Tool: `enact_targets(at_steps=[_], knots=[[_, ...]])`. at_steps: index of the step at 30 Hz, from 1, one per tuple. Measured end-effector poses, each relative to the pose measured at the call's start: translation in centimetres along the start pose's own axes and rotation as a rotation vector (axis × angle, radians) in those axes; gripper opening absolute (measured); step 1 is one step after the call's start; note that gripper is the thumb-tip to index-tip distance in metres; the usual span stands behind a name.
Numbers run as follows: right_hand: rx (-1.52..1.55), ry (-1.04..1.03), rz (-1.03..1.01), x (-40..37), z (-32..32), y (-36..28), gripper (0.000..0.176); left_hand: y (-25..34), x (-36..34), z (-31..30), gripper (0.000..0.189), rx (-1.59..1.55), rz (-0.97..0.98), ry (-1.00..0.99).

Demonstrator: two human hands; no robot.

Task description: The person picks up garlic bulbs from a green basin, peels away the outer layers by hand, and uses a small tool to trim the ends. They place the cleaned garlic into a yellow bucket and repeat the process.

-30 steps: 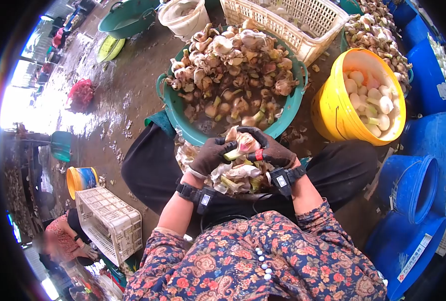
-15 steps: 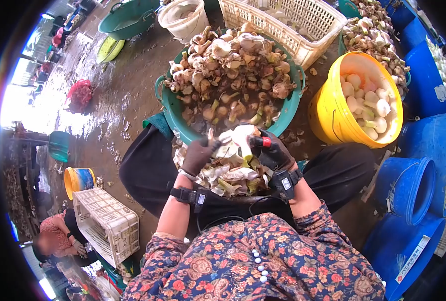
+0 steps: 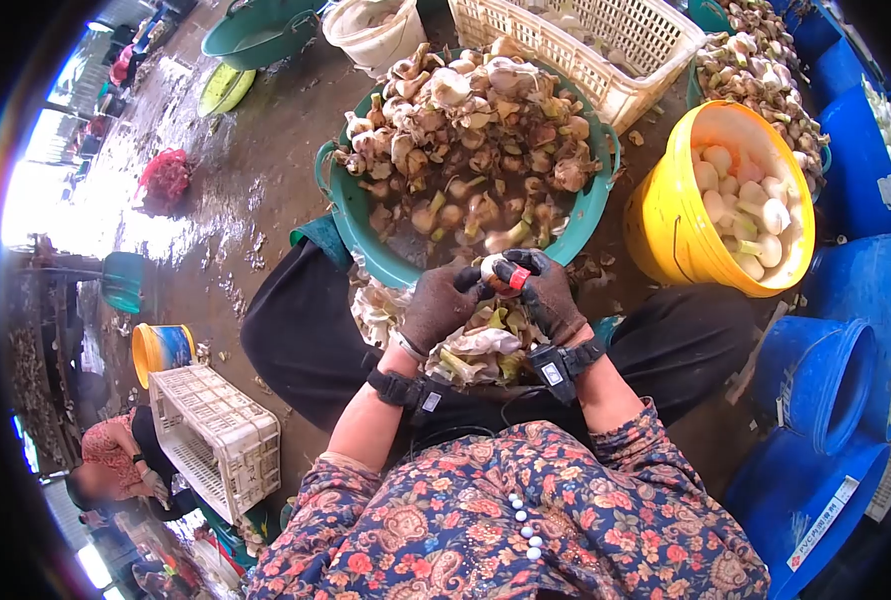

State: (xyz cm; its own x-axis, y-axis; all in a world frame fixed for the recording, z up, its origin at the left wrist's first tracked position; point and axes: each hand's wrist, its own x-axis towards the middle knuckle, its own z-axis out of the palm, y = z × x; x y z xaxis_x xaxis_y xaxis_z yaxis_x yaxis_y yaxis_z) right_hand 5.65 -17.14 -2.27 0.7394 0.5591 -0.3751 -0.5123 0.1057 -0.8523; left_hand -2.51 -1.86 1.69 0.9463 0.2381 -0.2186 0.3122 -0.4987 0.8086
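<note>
A garlic bulb [image 3: 491, 268] is gripped by my gloved right hand [image 3: 550, 300], which has a red band around one finger. From the other side, my gloved left hand [image 3: 439, 308] meets the bulb with its fingers closed against it; the fingertips are partly hidden. Below both hands lies a heap of stripped garlic skins and stalks [image 3: 480, 350] in my lap. Just beyond them stands a green tub [image 3: 345, 215] with unpeeled garlic bulbs [image 3: 465, 110] piled over murky water.
To the right, a yellow bucket [image 3: 655, 235] contains peeled white bulbs. Blue barrels [image 3: 855, 290] line the far right. A cream crate [image 3: 625, 100] and a white bucket [image 3: 380, 40] sit behind the tub. At lower left, a person [image 3: 115, 450] is beside another crate [image 3: 230, 430].
My left hand has come in to the bulb. The white flap of skin that hung between my hands is no longer there, and the bulb now shows rounder between my fingers.
</note>
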Motion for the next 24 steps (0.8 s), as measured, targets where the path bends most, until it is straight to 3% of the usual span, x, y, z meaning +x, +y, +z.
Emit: enact_targets(at_steps=[7,9,10,12,13,14,16,18,19,20,22,24], knots=[[0.034,-0.013,0.053,-0.4,-0.1,-0.6,0.031,0.4,-0.1,0.7,0.017,0.078,0.026,0.106],[0.103,-0.055,0.073,-0.2,-0.6,-0.4,0.033,-1.1,0.1,0.8,0.019,-0.215,-0.108,0.069],[0.136,-0.131,0.042,-0.1,-0.8,-0.4,0.036,-1.3,0.2,0.5,0.019,-0.214,-0.108,0.069],[0.169,-0.210,0.010,-0.1,-0.8,-0.3,0.039,-1.5,0.2,0.2,0.020,-0.767,-0.322,0.031],[0.342,-0.259,0.045,-0.2,-0.6,-0.5,0.041,-0.8,0.1,-0.3,0.020,-0.898,-0.346,-0.002],[0.516,-0.306,0.082,-0.5,-0.3,-0.7,0.044,-0.6,0.0,-0.6,0.020,-0.898,-0.345,0.000],[0.518,-0.325,0.015,-0.7,0.5,-1.0,0.046,-0.1,-0.2,-1.0,0.021,-0.764,-0.193,0.042],[0.195,-0.229,-0.054,-0.8,0.9,-1.3,0.044,0.6,-0.3,-1.3,0.021,-0.693,-0.139,0.055],[0.270,-0.242,0.131,-0.6,1.0,-1.6,0.038,0.9,-0.3,-1.2,0.020,-0.660,-0.150,0.067],[0.270,-0.240,0.134,-0.6,0.9,-1.9,0.038,1.2,-0.4,-1.0,0.019,-0.629,-0.165,0.080],[-0.244,-0.278,0.238,-0.9,0.7,-2.7,0.033,1.2,-0.5,-0.7,0.018,-0.525,-0.135,0.068],[-0.149,-0.239,0.234,-0.9,0.5,-1.9,0.033,0.3,-0.4,-0.2,0.018,-0.650,-0.181,0.124]])
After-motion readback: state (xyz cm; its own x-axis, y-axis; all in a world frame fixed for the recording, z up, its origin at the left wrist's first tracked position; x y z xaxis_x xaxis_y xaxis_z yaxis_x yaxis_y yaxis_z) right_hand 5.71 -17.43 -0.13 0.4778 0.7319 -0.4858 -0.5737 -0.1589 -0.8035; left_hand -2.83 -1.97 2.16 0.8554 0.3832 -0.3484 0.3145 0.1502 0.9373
